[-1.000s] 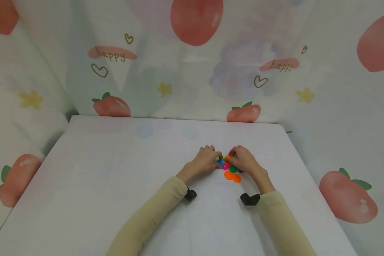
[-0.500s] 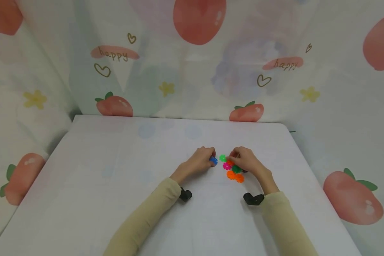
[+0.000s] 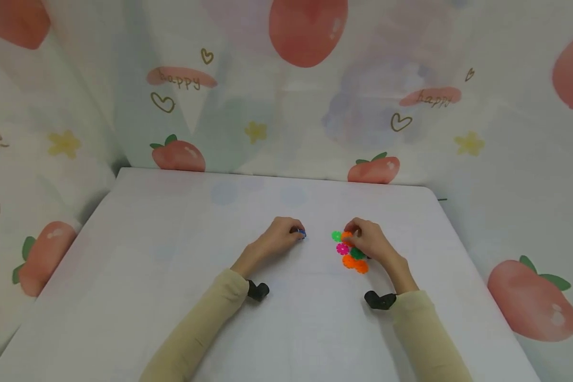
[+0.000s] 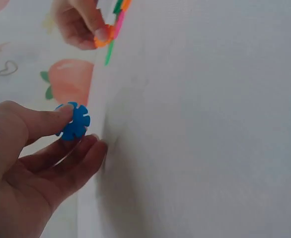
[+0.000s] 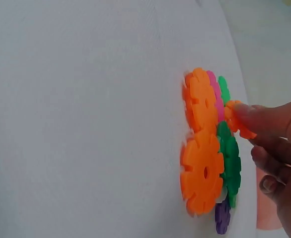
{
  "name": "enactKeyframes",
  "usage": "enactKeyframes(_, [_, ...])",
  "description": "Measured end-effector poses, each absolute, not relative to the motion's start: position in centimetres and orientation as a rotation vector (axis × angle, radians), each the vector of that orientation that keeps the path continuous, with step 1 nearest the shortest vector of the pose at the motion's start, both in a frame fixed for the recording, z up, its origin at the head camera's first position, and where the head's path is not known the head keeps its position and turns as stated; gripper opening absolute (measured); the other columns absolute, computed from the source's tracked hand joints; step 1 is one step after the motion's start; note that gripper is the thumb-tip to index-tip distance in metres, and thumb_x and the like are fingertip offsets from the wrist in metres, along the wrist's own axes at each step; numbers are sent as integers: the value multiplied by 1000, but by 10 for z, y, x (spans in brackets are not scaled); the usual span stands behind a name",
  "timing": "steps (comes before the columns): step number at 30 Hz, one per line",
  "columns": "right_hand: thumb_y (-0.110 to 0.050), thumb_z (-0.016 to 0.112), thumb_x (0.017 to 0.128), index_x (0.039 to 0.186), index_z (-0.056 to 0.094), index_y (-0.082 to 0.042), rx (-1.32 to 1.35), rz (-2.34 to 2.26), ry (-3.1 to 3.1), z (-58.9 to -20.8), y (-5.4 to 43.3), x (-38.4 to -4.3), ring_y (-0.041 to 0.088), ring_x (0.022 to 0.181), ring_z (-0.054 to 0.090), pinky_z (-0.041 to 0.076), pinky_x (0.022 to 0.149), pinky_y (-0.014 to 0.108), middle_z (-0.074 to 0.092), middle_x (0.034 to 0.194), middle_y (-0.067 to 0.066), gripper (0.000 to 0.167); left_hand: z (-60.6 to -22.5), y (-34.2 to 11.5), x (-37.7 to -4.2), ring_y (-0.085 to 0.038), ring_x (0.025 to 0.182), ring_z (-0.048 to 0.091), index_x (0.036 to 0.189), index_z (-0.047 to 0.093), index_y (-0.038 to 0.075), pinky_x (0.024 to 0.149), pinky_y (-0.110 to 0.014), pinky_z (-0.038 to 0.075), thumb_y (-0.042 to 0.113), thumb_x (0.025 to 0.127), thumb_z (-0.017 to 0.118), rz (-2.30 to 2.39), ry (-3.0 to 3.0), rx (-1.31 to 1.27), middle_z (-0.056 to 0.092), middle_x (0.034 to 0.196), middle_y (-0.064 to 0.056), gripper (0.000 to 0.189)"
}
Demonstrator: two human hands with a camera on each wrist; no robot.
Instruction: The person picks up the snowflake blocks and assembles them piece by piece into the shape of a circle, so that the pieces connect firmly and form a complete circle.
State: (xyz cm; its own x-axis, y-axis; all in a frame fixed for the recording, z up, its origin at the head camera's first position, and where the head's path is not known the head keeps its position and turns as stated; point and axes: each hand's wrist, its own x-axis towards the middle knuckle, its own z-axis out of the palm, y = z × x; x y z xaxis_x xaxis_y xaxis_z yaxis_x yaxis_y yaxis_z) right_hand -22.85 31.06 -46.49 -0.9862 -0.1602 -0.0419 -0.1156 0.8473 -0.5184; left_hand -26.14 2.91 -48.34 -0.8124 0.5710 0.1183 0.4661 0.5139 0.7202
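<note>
"Holding anything, that left hand (image 3: 283,234)?"

"Yes, a blue disc (image 4: 79,125), pinched at the thumb tip with fingers behind. It's well apart from the right hand (image 3: 369,239), off to that one's left."

"And the right?"

"It pinches an orange disc (image 5: 238,119) by the edge. I can't tell whether that disc touches the others."

"What's around it?"

"On the worktop (image 3: 210,239), the light green disc (image 3: 336,236) sits just left of the right fingertips. The pink disc (image 3: 342,249) and dark green disc (image 5: 231,157) lie near the thumb, and two other orange discs (image 5: 197,168) on the hand's near side."

"How would they handle?"

"Light and stiff, I'd judge, probably notched plastic, hard to break. Smooth faces might slip."

"Best hold?"

"Thumb and forefinger flat across both faces, near the rim, leaving most notches uncovered."
</note>
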Motion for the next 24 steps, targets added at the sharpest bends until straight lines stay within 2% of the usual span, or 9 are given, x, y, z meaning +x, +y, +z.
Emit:
enactKeyframes(5, [-5,66,98,116,69,0,-234,-932,2957,-463,300,-227,26,88,59,53,74,28,70,101,14,20,-483,3,-254,-13,74,68,102,78,2,70,-22,55,9,96,72,1401,2533,735,76,92,-7,11])
enactKeyframes(10, [-10,69,98,115,73,-2,-245,-1081,2937,-464,283,-228,22,84,64,54,72,24,73,99,13,20,-481,-20,-245,-21,74,76,103,77,-1,73,-27,62,8,94,74,1708,2341,515,77,90,-12,13])
enactKeyframes(17, [-14,72,96,113,74,-5,-349,-1251,2892,-472,246,-235,17,63,62,49,57,24,72,78,9,19,-485,-40,-243,-21,73,76,105,76,-3,74,-33,64,7,94,74,1931,2204,348,77,92,-16,15])
enactKeyframes(24, [-15,66,101,119,73,-7,-396,-1370,2799,-471,211,-240,19,73,65,53,66,21,72,82,8,21,-490,-49,-246,-21,73,77,108,76,-5,74,-36,64,7,94,75,2046,2139,296,78,96,-18,19])
